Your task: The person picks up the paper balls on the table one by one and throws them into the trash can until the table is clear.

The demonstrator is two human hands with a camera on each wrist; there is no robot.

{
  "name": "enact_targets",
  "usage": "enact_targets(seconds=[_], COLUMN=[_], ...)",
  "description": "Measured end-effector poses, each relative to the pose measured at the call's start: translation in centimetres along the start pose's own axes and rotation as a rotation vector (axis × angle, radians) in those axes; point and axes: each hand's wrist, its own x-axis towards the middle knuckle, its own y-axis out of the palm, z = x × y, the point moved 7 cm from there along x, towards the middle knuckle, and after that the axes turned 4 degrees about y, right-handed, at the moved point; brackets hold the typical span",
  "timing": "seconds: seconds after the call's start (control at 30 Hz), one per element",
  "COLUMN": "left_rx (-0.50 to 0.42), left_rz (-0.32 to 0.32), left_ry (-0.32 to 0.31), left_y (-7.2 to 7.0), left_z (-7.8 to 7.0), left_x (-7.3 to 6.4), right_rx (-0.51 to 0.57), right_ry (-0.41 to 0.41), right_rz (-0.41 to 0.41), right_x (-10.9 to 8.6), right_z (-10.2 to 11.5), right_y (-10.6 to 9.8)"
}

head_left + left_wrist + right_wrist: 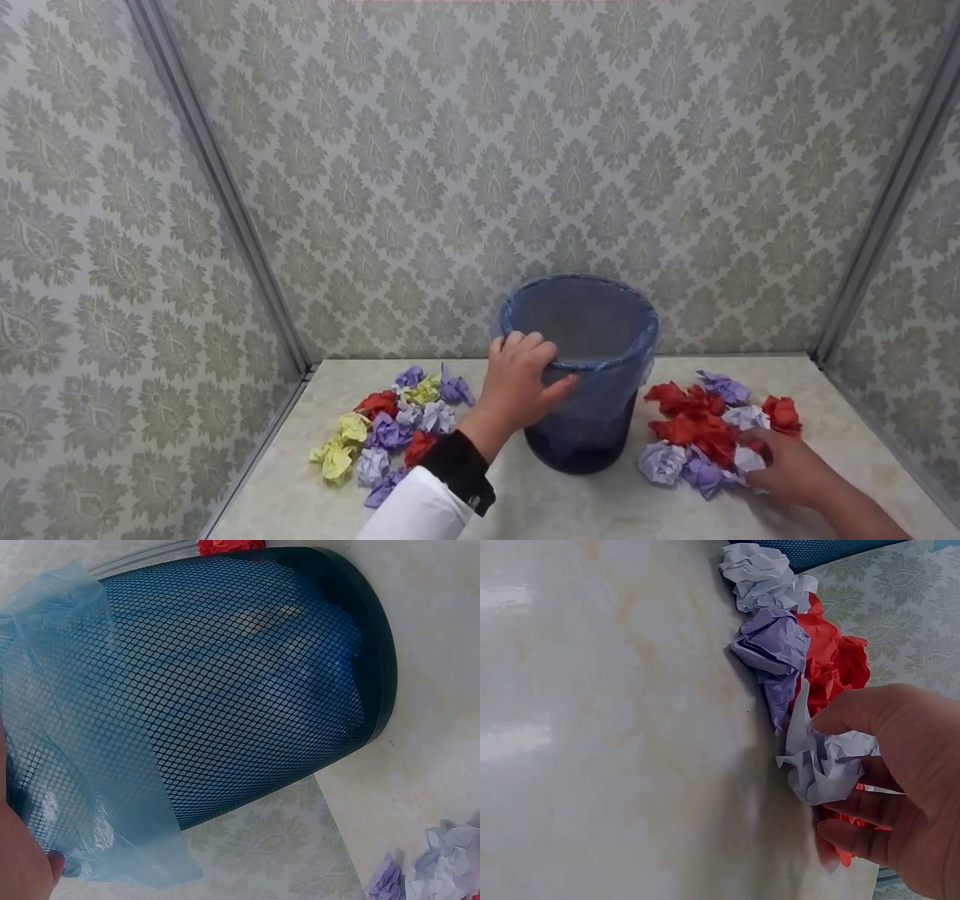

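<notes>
The right hand (915,772) grasps a crumpled white paper ball (821,769), thumb on one side and fingers bent around the other. That ball lies at the near edge of the cluster to the right of the mesh wastebasket (581,439); whether it is clear of the tabletop (555,510) is hard to tell. Beside it lie a crumpled purple paper ball (772,645) and crumpled red paper (836,652), with another white ball (757,574) near the basket's base.

The left hand (525,379) grips the wastebasket's rim on its left side, fingers curled over the edge and thumb at the front, against the blue plastic liner (112,825) folded down outside. The basket stands upright between the right cluster and a second, left-hand one of yellow (334,459), purple, red and white balls.

The white ball should be very light, soft and springy, with dry creases that give good friction. A loose pinch across its bulk seems best: a hard squeeze would flatten it, and a protruding flap could tear or snag a neighbour. The basket looks light and fairly stiff; its rim offers a sound hold, though the thin liner may slip under the fingers.
</notes>
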Motion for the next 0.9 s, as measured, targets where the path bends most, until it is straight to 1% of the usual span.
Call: enact_targets(seconds=[0.27, 0.47, 0.57, 0.7, 0.9], left_rx=[0.004, 0.0, 0.001, 0.003, -0.003], left_rz=[-0.022, -0.012, -0.006, -0.008, -0.007], left_ry=[0.001, -0.004, -0.003, -0.001, -0.003], left_y=[-0.1, 0.0, -0.1, -0.1, -0.1], left_z=[0.1, 0.2, 0.1, 0.0, 0.0], left_x=[0.1, 0.1, 0.0, -0.1, 0.0], right_rx=[-0.024, -0.03, -0.021, -0.017, -0.013], right_ry=[-0.098, -0.178, -0.2, -0.196, -0.269], right_rz=[-0.057, -0.094, -0.114, -0.123, -0.129], right_x=[-1.0, -1.9, -2.4, -2.9, -3.6], right_z=[0.8, 1.8, 2.1, 2.3, 3.2], right_y=[-2.1, -4.0, -5.0, -6.1, -8.0])
